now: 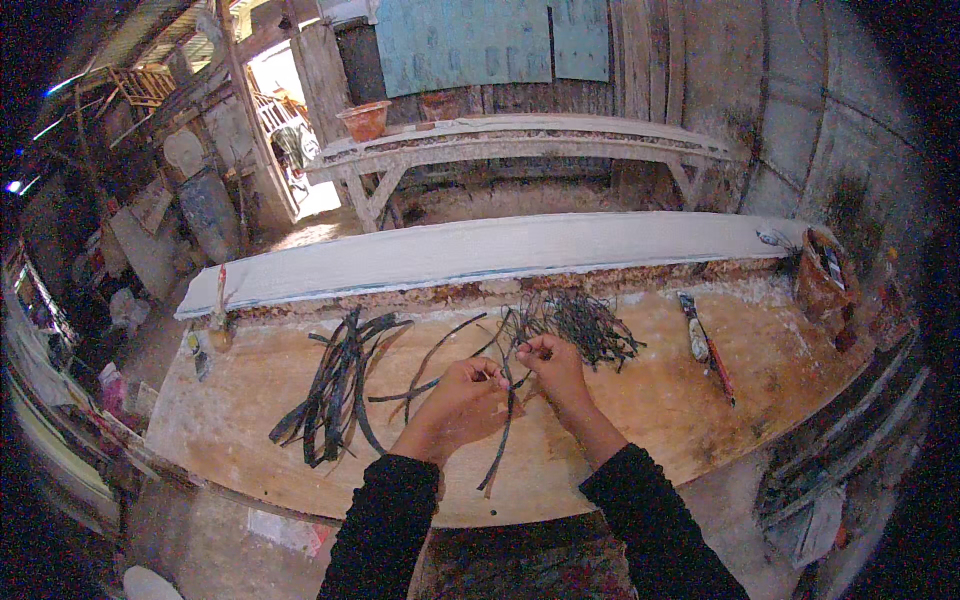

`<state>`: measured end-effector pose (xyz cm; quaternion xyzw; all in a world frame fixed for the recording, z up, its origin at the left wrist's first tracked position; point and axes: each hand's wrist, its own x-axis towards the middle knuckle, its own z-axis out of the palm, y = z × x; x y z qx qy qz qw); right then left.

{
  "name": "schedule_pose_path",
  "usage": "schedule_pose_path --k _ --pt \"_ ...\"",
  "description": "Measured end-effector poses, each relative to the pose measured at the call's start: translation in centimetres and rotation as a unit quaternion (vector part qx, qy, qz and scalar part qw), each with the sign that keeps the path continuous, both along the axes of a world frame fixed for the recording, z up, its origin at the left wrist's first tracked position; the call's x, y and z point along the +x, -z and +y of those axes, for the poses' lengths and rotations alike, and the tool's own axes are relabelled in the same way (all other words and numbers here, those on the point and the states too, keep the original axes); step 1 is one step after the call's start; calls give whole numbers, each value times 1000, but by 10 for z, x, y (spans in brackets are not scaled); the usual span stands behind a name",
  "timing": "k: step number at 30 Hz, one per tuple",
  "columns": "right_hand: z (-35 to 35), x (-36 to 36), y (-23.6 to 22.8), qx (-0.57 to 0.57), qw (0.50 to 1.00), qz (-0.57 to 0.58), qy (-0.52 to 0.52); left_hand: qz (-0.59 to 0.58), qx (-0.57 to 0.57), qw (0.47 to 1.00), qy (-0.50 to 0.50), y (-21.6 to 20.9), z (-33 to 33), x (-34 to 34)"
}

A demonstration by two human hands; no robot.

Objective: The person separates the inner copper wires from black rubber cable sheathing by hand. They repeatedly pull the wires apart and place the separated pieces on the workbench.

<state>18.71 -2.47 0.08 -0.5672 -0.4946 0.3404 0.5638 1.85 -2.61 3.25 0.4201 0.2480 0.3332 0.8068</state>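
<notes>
At frame centre, a long, narrow, dark flexible strip (pixel 506 428) runs between the left grip (pixel 466 398) and right grip (pixel 560 372), fingers curled in; whether clamped, I cannot tell. Pinch it lightly, clear of the tangled thin black strands (pixel 592 332) right of centre.

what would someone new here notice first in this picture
Probably the left hand and right hand mid-picture, with a dark strip between them. A bundle of dark strips lies to their left, a tangle of thin strands just beyond the right hand. At the back, a blue panel stands out above a bench.
</notes>
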Motion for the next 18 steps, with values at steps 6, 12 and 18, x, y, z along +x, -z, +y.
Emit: schedule_pose_path --k 6,12,18 --pt "-8 -6 -17 -92 965 224 -101 107 59 973 -196 40 41 -13" --pt "-4 -2 0 6 998 -19 52 31 36 984 -172 4 16 -4" --pt "14 9 19 78 992 -78 58 131 334 925 126 32 21 3"
